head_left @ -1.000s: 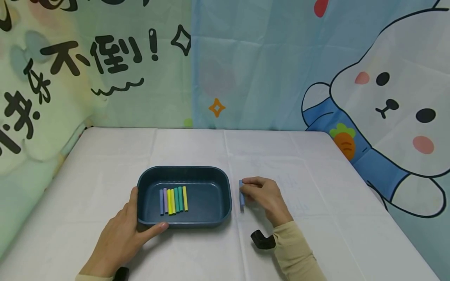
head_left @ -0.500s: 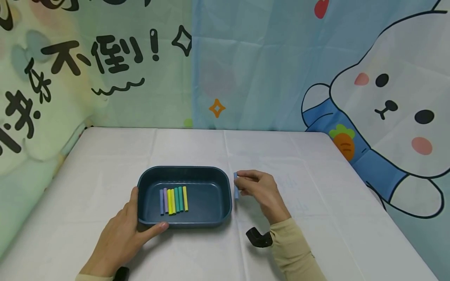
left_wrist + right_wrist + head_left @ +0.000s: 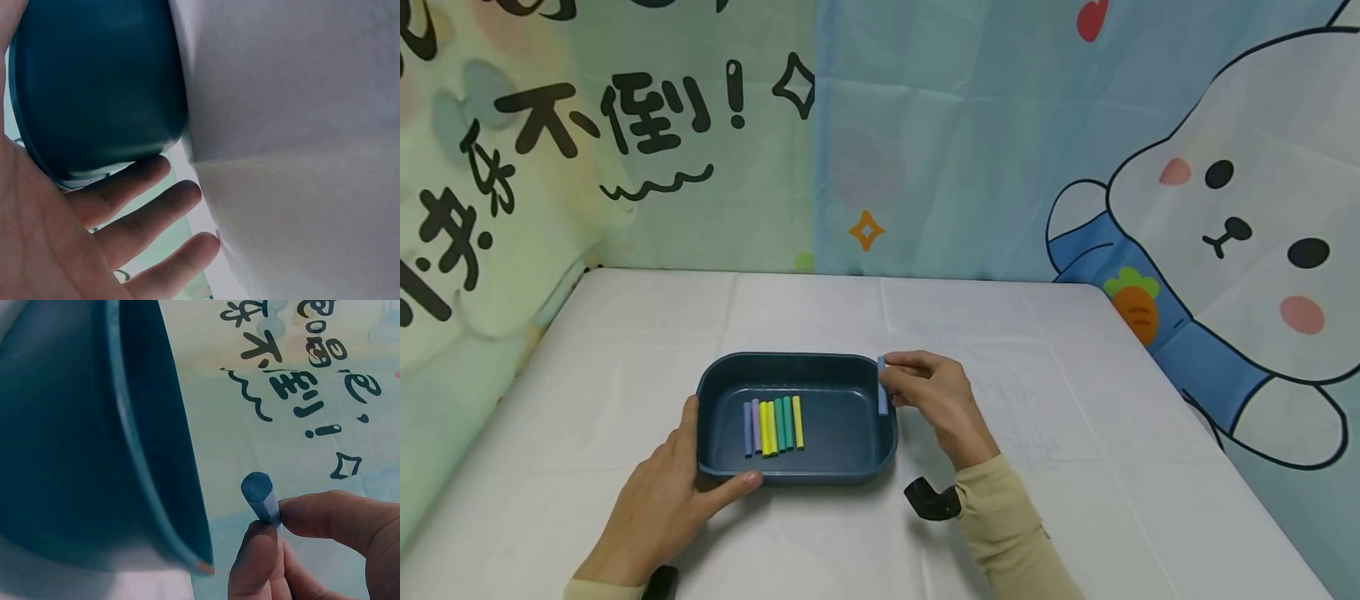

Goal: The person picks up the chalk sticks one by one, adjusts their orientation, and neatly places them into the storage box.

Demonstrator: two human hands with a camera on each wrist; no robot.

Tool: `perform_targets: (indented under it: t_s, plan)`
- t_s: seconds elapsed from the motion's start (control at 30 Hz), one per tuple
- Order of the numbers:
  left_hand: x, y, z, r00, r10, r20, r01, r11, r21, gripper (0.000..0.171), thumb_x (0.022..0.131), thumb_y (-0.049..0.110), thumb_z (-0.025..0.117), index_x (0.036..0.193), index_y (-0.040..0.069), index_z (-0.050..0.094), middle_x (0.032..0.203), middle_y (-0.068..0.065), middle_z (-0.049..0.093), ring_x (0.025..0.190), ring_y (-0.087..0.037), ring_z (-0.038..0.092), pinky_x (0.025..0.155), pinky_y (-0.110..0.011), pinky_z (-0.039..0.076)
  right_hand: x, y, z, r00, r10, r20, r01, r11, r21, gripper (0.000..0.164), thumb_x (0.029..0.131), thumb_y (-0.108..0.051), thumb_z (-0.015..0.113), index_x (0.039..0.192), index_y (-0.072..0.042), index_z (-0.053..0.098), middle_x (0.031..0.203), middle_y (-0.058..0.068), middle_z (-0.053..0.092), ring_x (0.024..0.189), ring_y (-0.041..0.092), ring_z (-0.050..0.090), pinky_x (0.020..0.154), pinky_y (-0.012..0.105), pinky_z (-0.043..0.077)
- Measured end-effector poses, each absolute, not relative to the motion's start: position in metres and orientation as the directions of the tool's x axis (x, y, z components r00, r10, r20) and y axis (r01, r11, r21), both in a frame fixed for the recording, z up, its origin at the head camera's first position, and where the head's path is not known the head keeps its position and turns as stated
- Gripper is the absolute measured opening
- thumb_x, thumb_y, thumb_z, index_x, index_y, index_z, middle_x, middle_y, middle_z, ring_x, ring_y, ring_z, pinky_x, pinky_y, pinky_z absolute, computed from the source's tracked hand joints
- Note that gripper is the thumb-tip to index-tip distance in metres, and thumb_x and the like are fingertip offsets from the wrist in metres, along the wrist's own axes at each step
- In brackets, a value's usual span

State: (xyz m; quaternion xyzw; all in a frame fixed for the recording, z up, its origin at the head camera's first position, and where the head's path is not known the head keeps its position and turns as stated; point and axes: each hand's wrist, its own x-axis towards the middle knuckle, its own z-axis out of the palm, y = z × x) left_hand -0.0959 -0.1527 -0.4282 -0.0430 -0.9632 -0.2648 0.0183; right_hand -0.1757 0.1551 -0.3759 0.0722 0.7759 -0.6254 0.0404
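A dark blue rectangular tray [image 3: 844, 429] sits on the white table. My left hand [image 3: 658, 500] steadies it, straight fingers along its left end and the thumb on the front rim. In the left wrist view, the fingers [image 3: 153, 215] extend beside the tray's outer wall. My right hand [image 3: 936, 400] pinches a blue stick of chalk [image 3: 882, 402] between thumb and fingertips, overlapping the tray's right rim in the head view. The right wrist view shows the chalk's flat round end [image 3: 257, 487] beside the tray wall. Inside the tray lie several chalk sticks [image 3: 772, 428] side by side: blue, purple, yellow and green.
A white cloth [image 3: 1075, 517] with fold creases covers the table. Behind it hangs a printed backdrop [image 3: 940, 167] with lettering and a cartoon animal. A black wrist strap piece [image 3: 932, 500] sticks out by the right sleeve.
My right hand has raised the blue chalk from the table right of the tray and moved it left to the tray's right rim. My left hand stays on the tray.
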Motion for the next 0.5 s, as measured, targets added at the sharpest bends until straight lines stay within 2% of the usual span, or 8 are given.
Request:
perform_targets:
  t_s: [0.17,0.4,0.5]
  plan:
    - [-0.096,-0.153,-0.429,-0.995,0.078,0.068,0.102,0.852,0.513,0.124,0.081,0.080,0.061,0.161,0.002,0.007,0.141,-0.032,0.050,0.118,-0.045,0.058,0.094,-0.060,0.047,-0.177,0.144,-0.375,-0.988,0.054,-0.145,0.153,0.206,-0.967,0.034,0.086,-0.015,0.076,0.119,-0.005,0.072,0.108,0.012,0.072,0.086,0.023,0.068,0.078,0.034,0.057]
    - [-0.096,-0.153,-0.429,-0.995,0.078,0.066,0.101,0.854,0.510,0.125,0.081,0.082,0.060,0.161,0.001,0.008,0.140,-0.032,0.051,0.116,-0.045,0.059,0.094,-0.060,0.047,-0.176,0.125,-0.378,-0.988,0.062,-0.144,0.154,0.233,-0.960,0.032,0.086,-0.016,0.075,0.118,-0.008,0.073,0.104,0.009,0.073,0.083,0.024,0.068,0.087,0.046,0.055]
    - [-0.096,-0.153,-0.428,-0.995,0.078,0.060,0.097,0.856,0.508,0.126,0.080,0.082,0.059,0.161,0.001,0.007,0.141,-0.032,0.050,0.117,-0.045,0.058,0.094,-0.060,0.047,-0.176,0.118,-0.380,-0.990,0.052,-0.133,0.142,0.245,-0.959,0.033,0.087,-0.016,0.075,0.118,-0.007,0.073,0.104,0.009,0.073,0.082,0.024,0.068,0.087,0.047,0.054]
